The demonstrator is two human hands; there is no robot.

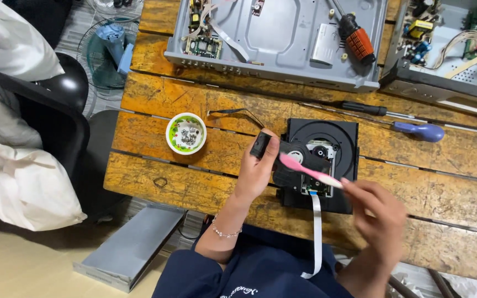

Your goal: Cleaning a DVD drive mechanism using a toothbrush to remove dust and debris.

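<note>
Disc drive (pixel 322 144), black plastic, square, at frame centre on the desk (pixel 448 160). The left hand (pixel 256 165) tilts part of it up off the boards; its grip is clamped on the small black block (pixel 261 144) at the drive's left edge, thumb and fingers wrapped round.

Right hand (pixel 379 215), lower right of centre, motion-blurred. Grip closed on the handle end of a pink toothbrush (pixel 308 170); the brush head lies over the drive's open middle, on or just above the mechanism — cannot tell if it touches.

Handling, as judged: the drive looks light and stiff, a thin plastic shell. The exposed lens and small board in the middle look fragile, so the outer frame and corners are the places to hold, not the centre. A white ribbon cable (pixel 316 234) hangs from the drive's lower edge toward the lap; it is thin and floppy, would likely crease or tear if pulled, and is best left slack.

Outward: small green-rimmed bowl (pixel 186 133) of screws, left of the drive. A thin black wire (pixel 237 113) lies between them, higher up. Two screwdrivers right of the drive: one black-handled (pixel 363 108), one blue-handled (pixel 419 131). Upper centre, an opened grey chassis (pixel 282 38) with an orange-handled screwdriver (pixel 358 40) inside. Second open unit (pixel 448 55) at upper right.
</note>
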